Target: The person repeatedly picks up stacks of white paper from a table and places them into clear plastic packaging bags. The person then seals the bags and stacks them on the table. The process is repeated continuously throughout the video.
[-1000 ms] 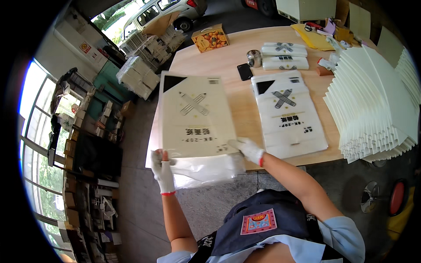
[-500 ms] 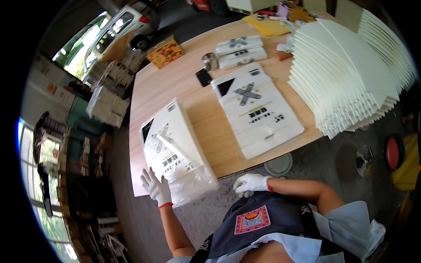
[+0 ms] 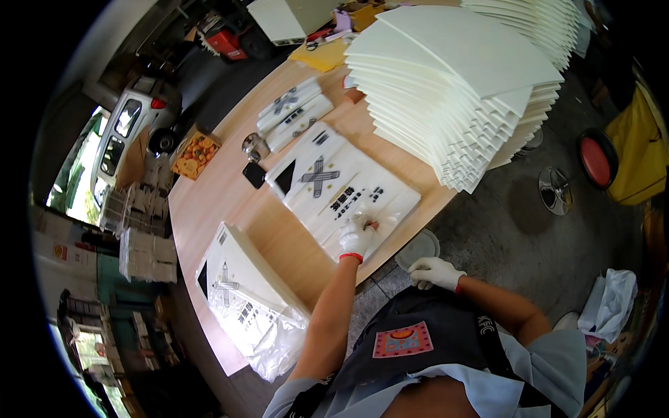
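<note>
The left hand point(image 3: 357, 238), in a white glove with a red cuff, rests on the near corner of a stack of flat white plastic bags point(image 3: 345, 187) printed with a black cross. Its fingers pinch a crumpled bit of the clear film at that corner — whether one bag or several is caught in the pinch cannot be made out. The stack lies flat on the wooden worktop point(image 3: 230, 202), close to its near edge, with the hand covering part of the lower corner.

The right hand point(image 3: 433, 272), gloved the same way, hangs off the worktop in front of the person's dark apron point(image 3: 411, 334), fingers loosely spread and holding nothing. Just behind it on the floor sits a round pale lid or dish point(image 3: 417, 247), partly hidden by the worktop's edge.

To the left, well apart from the left hand, a filled white package in clear wrap point(image 3: 244, 296) lies at the worktop's corner; its loose film end spills over the edge and the print on it is too warped to read.

Farther out, two rolled or folded bag bundles point(image 3: 293, 113) lie side by side, with a small round metal object point(image 3: 255, 146) and a dark phone point(image 3: 254, 174) between them and the stack. A tall fanned pile of white sheets point(image 3: 460, 76) fills the right end of the worktop — its top is cut off by the frame. A box of orange items point(image 3: 195, 153) sits at the far edge, blurred by the lens.
</note>
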